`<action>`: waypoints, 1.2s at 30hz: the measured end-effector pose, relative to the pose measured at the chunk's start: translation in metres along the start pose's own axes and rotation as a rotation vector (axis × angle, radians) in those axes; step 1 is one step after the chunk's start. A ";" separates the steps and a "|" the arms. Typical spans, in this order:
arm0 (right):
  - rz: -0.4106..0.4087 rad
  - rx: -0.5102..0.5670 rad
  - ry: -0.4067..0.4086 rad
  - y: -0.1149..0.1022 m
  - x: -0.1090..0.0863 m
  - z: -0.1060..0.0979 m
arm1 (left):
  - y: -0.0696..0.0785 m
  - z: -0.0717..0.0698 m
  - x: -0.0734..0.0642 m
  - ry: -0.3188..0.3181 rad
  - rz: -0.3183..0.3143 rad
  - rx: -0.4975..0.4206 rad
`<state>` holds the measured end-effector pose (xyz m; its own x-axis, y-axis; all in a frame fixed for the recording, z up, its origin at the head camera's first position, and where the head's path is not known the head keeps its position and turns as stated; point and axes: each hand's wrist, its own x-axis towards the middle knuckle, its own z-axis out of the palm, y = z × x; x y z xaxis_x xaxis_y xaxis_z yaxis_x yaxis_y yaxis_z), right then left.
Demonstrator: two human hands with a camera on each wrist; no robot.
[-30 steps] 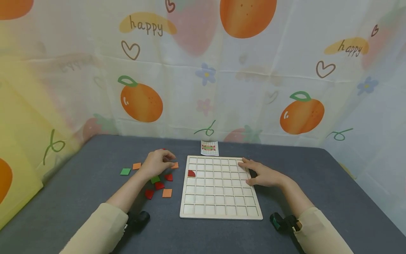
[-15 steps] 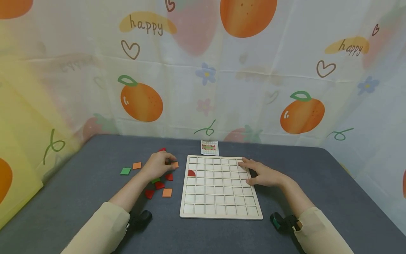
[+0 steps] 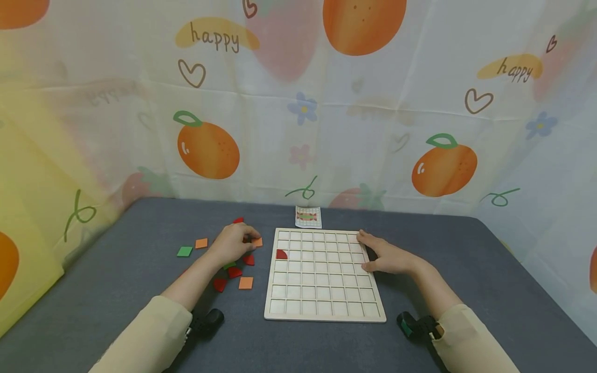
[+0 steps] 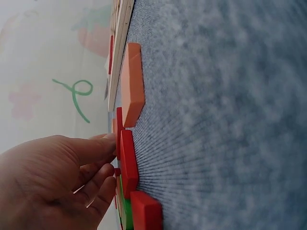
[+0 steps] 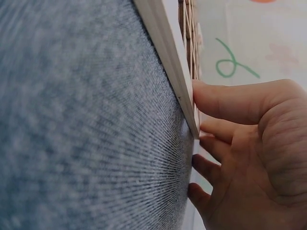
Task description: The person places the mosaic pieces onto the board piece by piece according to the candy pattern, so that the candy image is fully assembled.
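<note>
In the head view my left hand (image 3: 232, 242) is over the loose tiles left of the board, thumb and index finger pinching an orange square tile (image 3: 257, 242). The left wrist view shows that hand's fingertips low at the tabletop, partly hidden behind a red tile (image 4: 128, 163). My right hand (image 3: 389, 256) rests on the right edge of the pale wooden grid board (image 3: 322, 319), fingers spread. Its thumb (image 5: 225, 101) touches the board's rim in the right wrist view. One red quarter-round tile (image 3: 282, 254) lies in a cell at the board's left side.
Around the left hand lie a green tile (image 3: 184, 252), an orange tile (image 3: 201, 243), another orange square (image 3: 245, 283) and several red tiles. A small printed card (image 3: 308, 217) is behind the board. A fruit-patterned curtain (image 3: 298, 129) hangs beyond the dark tabletop (image 3: 233, 342).
The left hand has shifted slightly and brought its thumb and finger to the orange tile. The right index finger has slid a little outward to the board's edge. The board stays put.
</note>
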<state>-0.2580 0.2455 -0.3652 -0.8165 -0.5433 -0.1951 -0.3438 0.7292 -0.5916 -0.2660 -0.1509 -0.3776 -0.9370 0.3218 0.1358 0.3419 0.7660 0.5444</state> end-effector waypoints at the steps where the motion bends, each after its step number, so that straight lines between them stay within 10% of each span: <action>1: 0.004 0.003 -0.001 0.000 0.000 0.000 | 0.000 0.000 0.000 0.000 -0.001 0.000; 36: -0.010 -0.020 -0.004 0.013 -0.004 -0.005 | 0.004 0.000 0.001 0.027 -0.031 -0.027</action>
<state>-0.2610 0.2590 -0.3683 -0.8115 -0.5518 -0.1922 -0.3609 0.7320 -0.5778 -0.2653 -0.1475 -0.3750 -0.9487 0.2828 0.1411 0.3114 0.7600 0.5705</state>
